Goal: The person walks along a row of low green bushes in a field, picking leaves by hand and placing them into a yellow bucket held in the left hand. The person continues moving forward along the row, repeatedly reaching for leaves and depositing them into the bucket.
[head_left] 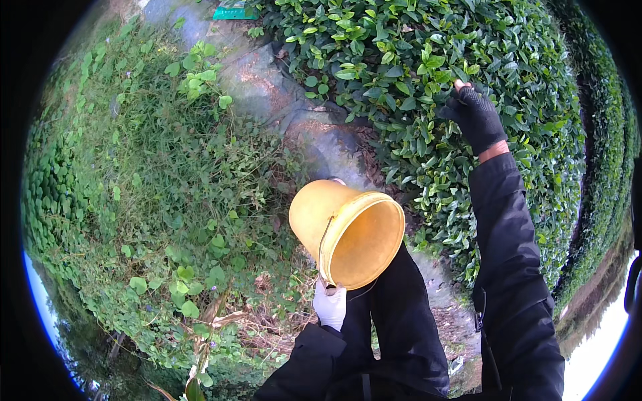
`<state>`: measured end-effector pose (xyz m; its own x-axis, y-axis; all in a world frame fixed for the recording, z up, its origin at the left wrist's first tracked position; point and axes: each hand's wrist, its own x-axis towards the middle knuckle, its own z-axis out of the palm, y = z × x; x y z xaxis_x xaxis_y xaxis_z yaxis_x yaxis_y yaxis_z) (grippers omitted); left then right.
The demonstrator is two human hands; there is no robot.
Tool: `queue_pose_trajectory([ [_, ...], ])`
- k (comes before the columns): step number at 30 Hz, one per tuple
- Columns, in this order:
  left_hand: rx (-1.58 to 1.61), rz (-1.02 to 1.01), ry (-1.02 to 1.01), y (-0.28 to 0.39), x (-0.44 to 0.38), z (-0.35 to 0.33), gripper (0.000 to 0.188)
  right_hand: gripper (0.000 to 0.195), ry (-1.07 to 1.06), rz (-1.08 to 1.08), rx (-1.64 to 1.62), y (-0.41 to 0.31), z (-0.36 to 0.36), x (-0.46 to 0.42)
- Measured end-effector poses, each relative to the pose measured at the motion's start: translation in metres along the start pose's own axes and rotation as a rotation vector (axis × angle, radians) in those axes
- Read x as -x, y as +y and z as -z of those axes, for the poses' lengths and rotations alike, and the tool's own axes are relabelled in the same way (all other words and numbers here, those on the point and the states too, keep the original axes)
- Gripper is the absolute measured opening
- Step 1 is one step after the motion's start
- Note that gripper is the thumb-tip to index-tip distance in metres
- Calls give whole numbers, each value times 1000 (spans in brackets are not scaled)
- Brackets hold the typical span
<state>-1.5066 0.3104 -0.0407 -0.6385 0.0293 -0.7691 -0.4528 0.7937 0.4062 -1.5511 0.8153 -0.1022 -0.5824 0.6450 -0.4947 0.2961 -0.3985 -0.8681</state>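
My left hand (330,305), in a white glove, grips the yellow plastic bucket (321,205) at its rim and wire handle. The bucket tilts with its mouth towards me; I see only its bare yellow inner wall. My right hand (474,115), in a black fingerless glove, is at the top of a leafy green hedge-like shrub (416,75), with fingers bent among the leaves. A thumb tip shows beside a leaf; whether the fingers hold anything cannot be made out.
A strip of stony ground (326,145) runs between the shrub row and dense weeds (175,165) on the left. A green and white packet or sheet (235,13) lies at the top. Dry stalks (225,318) lie at lower left. Further shrub rows (604,150) stand at the right.
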Motion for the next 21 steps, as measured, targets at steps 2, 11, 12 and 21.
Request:
queue_pose_trajectory([
  [2, 92, 42, -24, 2, -1, -2, 54, 8, 47, 48, 107, -9, 8, -26],
  [11, 58, -18, 0, 24, 0, 2, 46, 35, 138, 45, 1349, -6, -32, -70],
  [12, 66, -55, 20, 30, 1, 3, 43, 36, 111, 149, 1375, -3, -39, -71],
  [21, 45, -17, 6, 15, 1, 6, 48, 39, 75, 269, 1424, 8, -62, -108],
])
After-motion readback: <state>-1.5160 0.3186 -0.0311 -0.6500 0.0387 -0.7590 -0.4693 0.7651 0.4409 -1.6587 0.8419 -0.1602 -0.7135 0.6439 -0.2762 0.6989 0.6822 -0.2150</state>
